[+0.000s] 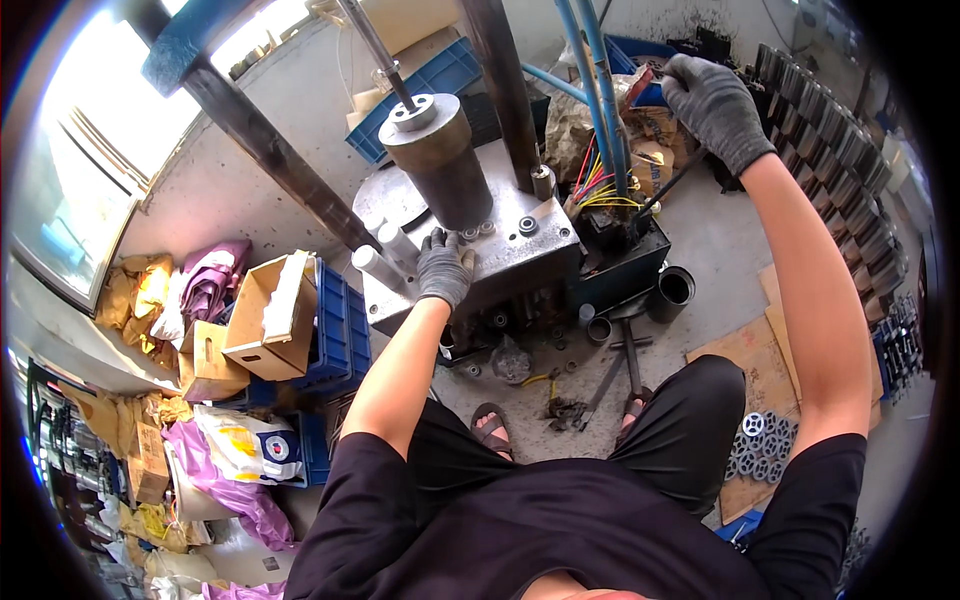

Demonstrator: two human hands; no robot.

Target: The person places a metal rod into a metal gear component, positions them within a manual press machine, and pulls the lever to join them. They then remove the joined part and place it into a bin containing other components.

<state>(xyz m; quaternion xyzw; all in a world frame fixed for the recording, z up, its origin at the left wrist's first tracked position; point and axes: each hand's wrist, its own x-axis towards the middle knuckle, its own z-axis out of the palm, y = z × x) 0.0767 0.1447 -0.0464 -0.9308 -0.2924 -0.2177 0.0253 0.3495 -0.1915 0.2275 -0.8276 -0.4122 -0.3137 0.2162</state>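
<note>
My left hand [443,271], in a dark grey glove, rests on the steel table [545,232] of a press, its fingers stretched toward the foot of a thick dark metal cylinder [445,165]. Beside it stand two pale metal cylinders [375,268]. Small ring-shaped parts [478,230] lie close to its fingertips, and another ring [527,226] sits further right. My gloved right hand [715,110] is raised at the upper right with fingers curled closed. A dark lever [675,183] runs up toward its wrist; what the fingers hold is hidden. A ringed rod end [412,112] tops the thick cylinder.
Thick steel columns [270,140] flank the table. Blue crates [338,325] and cardboard boxes [275,318] stand at left. Coloured wires [605,190], a black cup [674,287] and a hammer-like tool [630,350] are near the base. Stacked metal parts [830,160] and round discs [762,448] are at right.
</note>
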